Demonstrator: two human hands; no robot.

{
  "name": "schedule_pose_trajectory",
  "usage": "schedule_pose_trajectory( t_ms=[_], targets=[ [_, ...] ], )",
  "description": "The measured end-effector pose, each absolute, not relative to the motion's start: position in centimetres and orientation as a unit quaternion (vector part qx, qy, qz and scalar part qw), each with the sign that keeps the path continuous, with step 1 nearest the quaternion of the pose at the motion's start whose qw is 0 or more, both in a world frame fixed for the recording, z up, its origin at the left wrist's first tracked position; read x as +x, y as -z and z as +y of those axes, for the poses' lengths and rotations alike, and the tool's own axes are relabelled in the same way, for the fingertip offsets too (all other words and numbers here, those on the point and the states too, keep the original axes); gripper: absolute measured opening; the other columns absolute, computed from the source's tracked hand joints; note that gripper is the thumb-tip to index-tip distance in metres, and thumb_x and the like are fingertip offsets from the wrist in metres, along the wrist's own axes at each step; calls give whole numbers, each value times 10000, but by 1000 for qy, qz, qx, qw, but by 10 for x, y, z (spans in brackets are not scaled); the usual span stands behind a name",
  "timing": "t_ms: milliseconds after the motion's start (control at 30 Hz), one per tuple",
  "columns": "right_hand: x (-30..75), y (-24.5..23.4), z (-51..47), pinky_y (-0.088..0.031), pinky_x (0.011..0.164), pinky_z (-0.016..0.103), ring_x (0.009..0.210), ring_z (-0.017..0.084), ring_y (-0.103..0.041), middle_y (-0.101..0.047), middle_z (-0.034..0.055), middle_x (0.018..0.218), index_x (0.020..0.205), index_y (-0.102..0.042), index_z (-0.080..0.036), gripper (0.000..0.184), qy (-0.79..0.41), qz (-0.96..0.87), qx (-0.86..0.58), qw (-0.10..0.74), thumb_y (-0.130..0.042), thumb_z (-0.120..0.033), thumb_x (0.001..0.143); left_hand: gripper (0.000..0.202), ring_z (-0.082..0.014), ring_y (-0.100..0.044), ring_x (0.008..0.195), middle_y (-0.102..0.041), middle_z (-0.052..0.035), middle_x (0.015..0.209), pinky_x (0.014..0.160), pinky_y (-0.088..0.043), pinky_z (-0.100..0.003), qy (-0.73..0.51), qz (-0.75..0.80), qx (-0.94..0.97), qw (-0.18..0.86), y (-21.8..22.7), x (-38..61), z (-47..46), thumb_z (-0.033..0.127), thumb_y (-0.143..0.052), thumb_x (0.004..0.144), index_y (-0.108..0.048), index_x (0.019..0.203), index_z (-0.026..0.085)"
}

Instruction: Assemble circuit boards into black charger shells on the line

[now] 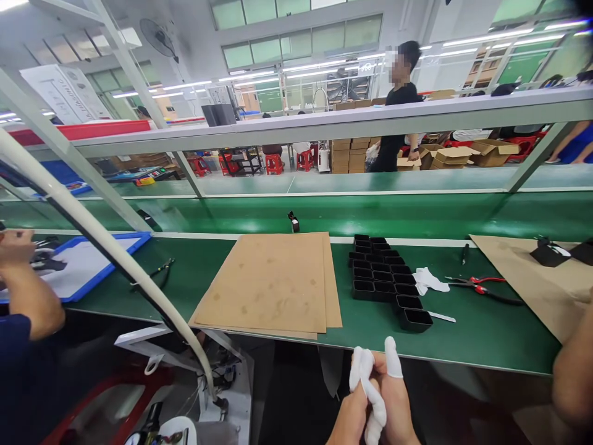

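Observation:
My left hand [351, 415] and my right hand [399, 405] are together just in front of the bench edge, fingers bent against each other. White finger cots [393, 358] cover several of the fingertips, and one covered right digit points up. Between the hands runs a long, crumpled white piece [376, 413]; whether it is a loose cot or a covered finger, I cannot tell. Both hands are closed around this spot, and their inner fingers are hidden. Beyond them on the green bench stand several small black open boxes [416, 319], grouped in rows.
Brown cardboard sheets [269, 284] lie left of the boxes. To their right are a white cloth [428, 280], a pale flat stick [442, 316] and red-and-black pliers [482, 288]. Co-workers' arms [28, 290] show at both sides. A cream hose [115, 247] crosses the left.

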State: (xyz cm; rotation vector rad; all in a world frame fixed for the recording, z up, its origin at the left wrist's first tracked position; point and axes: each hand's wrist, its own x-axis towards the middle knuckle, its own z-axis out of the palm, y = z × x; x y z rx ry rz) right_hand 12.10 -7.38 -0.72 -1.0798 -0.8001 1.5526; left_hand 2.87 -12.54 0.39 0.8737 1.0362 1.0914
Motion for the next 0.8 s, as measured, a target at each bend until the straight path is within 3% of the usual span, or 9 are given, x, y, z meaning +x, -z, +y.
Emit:
schedule_pose_trajectory(
  t_ms=[67, 200, 300, 400, 500, 633, 700, 767, 800],
  targets=[
    [119, 6, -69, -311, 412, 243, 407, 106, -371, -408, -37, 450, 564, -568, -201, 792, -680, -306, -433, 507, -498, -929, 866, 787, -163, -498, 608, -522, -21, 664, 689, -507, -341, -492, 435, 367, 659, -7, 28, -118, 897, -662, 776, -751, 1054, 166],
    [122, 10, -66, -430, 519, 244, 523, 122, -502, -584, -22, 605, 730, -687, -181, 636, -630, -303, -462, 546, -815, -804, 720, 694, -162, -456, 603, -518, -33, 661, 649, -492, -344, -481, 425, 361, 676, -2, 42, -100, 875, -601, 843, -674, 851, 185],
    [129, 16, -69, -506, 594, 276, 599, 158, -582, -656, 8, 682, 733, -694, -199, 616, -559, -317, -519, 564, -766, -809, 782, 712, -173, -445, 634, -479, -24, 654, 677, -492, -361, -477, 442, 355, 672, 9, 56, -89, 905, -522, 859, -587, 774, 201],
    [130, 23, -73, -539, 614, 293, 658, 188, -630, -689, 19, 733, 769, -706, -234, 607, -500, -302, -561, 586, -760, -838, 760, 669, -205, -435, 695, -436, -12, 682, 700, -458, -384, -477, 484, 361, 639, 20, 64, -80, 887, -614, 817, -582, 830, 219],
    [126, 28, -75, -499, 520, 288, 585, 170, -580, -646, 2, 673, 785, -682, -251, 642, -500, -252, -561, 609, -718, -890, 743, 606, -222, -411, 709, -409, -10, 695, 658, -392, -374, -465, 531, 381, 598, 25, 69, -73, 810, -740, 780, -591, 894, 234],
    [125, 29, -65, -353, 381, 250, 437, 114, -412, -448, -53, 505, 651, -552, -247, 727, -591, -204, -503, 597, -677, -963, 686, 598, -252, -438, 702, -376, -11, 651, 749, -443, -462, -483, 516, 409, 577, 28, 74, -72, 843, -625, 834, -591, 834, 246],
    [129, 24, -58, -331, 362, 236, 407, 98, -374, -403, -59, 480, 607, -511, -235, 734, -642, -245, -453, 568, -608, -940, 785, 644, -248, -427, 666, -348, -2, 599, 869, -448, -556, -502, 478, 425, 582, 28, 72, -74, 889, -547, 832, -564, 744, 251],
    [135, 16, -53, -477, 459, 244, 498, 117, -526, -568, -16, 604, 712, -619, -182, 641, -658, -310, -418, 545, -570, -767, 969, 683, -226, -405, 621, -350, -7, 560, 972, -419, -621, -525, 424, 440, 592, 27, 65, -78, 911, -521, 818, -495, 637, 253],
    [138, 12, -51, -569, 576, 271, 631, 141, -635, -678, 17, 769, 859, -689, -158, 527, -656, -339, -406, 538, -588, -647, 1028, 687, -221, -404, 613, -377, -19, 554, 1008, -408, -638, -537, 396, 445, 597, 25, 60, -80, 905, -545, 808, -460, 602, 256]
  ],
)
